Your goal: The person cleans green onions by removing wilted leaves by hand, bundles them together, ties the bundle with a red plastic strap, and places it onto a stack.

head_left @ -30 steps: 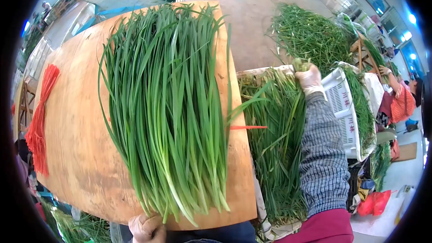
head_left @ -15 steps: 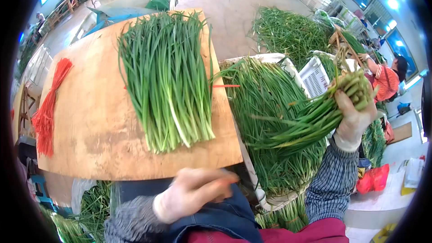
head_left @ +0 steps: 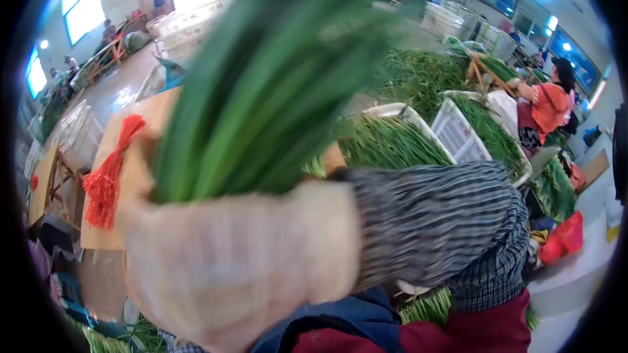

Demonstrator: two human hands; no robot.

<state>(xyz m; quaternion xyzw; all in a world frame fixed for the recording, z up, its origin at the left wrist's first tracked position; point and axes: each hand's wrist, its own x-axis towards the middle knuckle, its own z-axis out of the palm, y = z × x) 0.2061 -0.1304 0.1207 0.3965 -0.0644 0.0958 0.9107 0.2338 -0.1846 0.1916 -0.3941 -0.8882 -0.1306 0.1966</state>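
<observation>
Large and blurred in the middle of the head view, my gloved right hand (head_left: 235, 261) is closed around the lower end of a green leafy bunch (head_left: 261, 98). The leaves rise upward and lean slightly right. Behind them is the wooden board (head_left: 98, 238), mostly covered from sight. A bundle of red ties (head_left: 108, 183) lies at the board's left side. Only a bit of my left sleeve shows at the bottom edge; my left hand's fingers are hidden, apparently behind the right hand.
White crates of green stalks (head_left: 392, 140) stand right of the board, with a leafy pile (head_left: 425, 72) beyond. A person in orange (head_left: 549, 108) works at the far right. A red bag (head_left: 562, 238) sits at the lower right. A wooden stand (head_left: 42, 183) is at the left.
My right hand has swung from the right-hand crate to the middle, close to the camera, with a bunch upright. The view has tilted up. My left hand has dropped out of clear sight.
</observation>
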